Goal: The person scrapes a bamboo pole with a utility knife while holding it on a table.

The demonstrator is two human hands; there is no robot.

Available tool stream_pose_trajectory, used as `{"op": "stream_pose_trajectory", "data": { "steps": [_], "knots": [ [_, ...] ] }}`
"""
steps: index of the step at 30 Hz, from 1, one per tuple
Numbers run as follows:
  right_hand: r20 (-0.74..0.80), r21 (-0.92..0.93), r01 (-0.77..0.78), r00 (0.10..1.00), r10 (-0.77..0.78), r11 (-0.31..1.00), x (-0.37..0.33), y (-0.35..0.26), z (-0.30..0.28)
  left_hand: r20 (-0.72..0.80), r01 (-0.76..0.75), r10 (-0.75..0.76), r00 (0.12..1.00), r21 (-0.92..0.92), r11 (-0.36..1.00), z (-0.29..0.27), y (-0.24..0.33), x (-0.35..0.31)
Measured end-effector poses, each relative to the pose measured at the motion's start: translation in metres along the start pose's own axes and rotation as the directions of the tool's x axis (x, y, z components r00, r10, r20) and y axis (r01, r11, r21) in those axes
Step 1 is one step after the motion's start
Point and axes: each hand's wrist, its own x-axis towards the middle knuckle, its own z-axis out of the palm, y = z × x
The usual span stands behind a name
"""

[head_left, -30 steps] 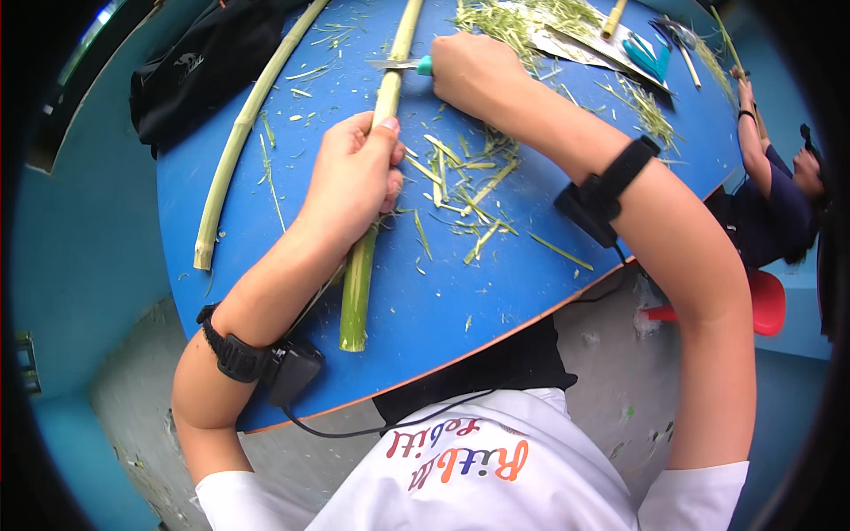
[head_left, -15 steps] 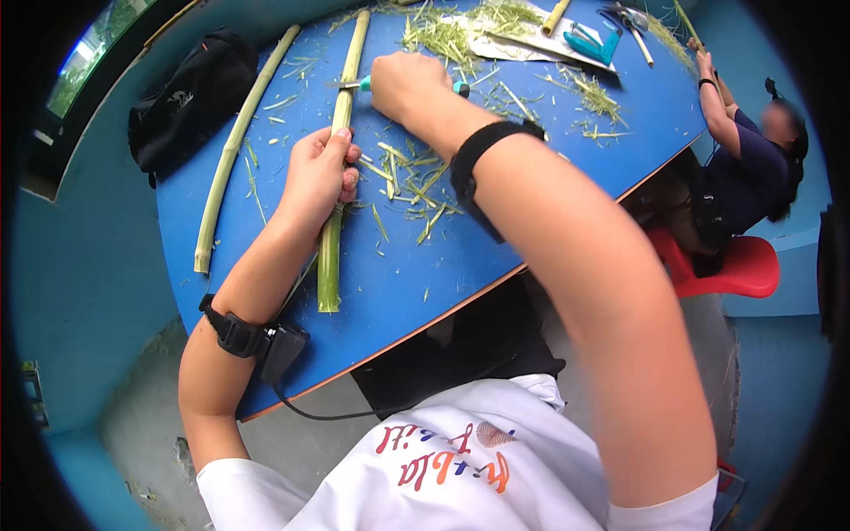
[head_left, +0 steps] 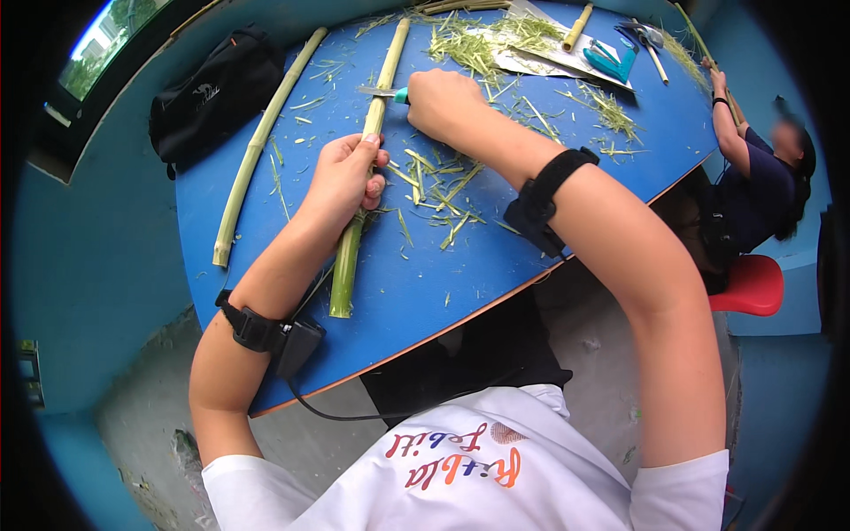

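The fingers of the left hand (head_left: 343,173) grasp the stalk (head_left: 390,66), which stretches from near to far over the blue surface (head_left: 416,292). A little farther, the fingers of the right hand (head_left: 444,102) are clenched around the knife (head_left: 402,96); its blade crosses the stalk. Shavings (head_left: 465,53) lie to the right. To the left lies a second stalk (head_left: 262,133), then a bag (head_left: 212,106).

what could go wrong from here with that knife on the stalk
The knife in the right hand lies across the stalk just beyond the bare left hand, so a slip toward the body could cut those fingers.

The stalk looks round and only the left hand grips it, so it might twist under the blade.
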Motion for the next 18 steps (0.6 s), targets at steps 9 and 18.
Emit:
{"op": "stream_pose_trajectory", "data": {
  "steps": [9, 18],
  "knots": [
    [0.037, -0.128, 0.021, 0.999, -0.016, 0.992, 0.01, 0.007, -0.005, -0.067, -0.003, 0.003, 0.998, 0.0, 1.0, 0.004, 0.001, -0.002],
    [-0.033, -0.1, -0.055, 0.998, 0.052, 0.993, 0.027, 0.051, -0.014, -0.087, -0.007, 0.005, 0.996, -0.027, 1.0, 0.016, -0.002, -0.012]
  ]
}}
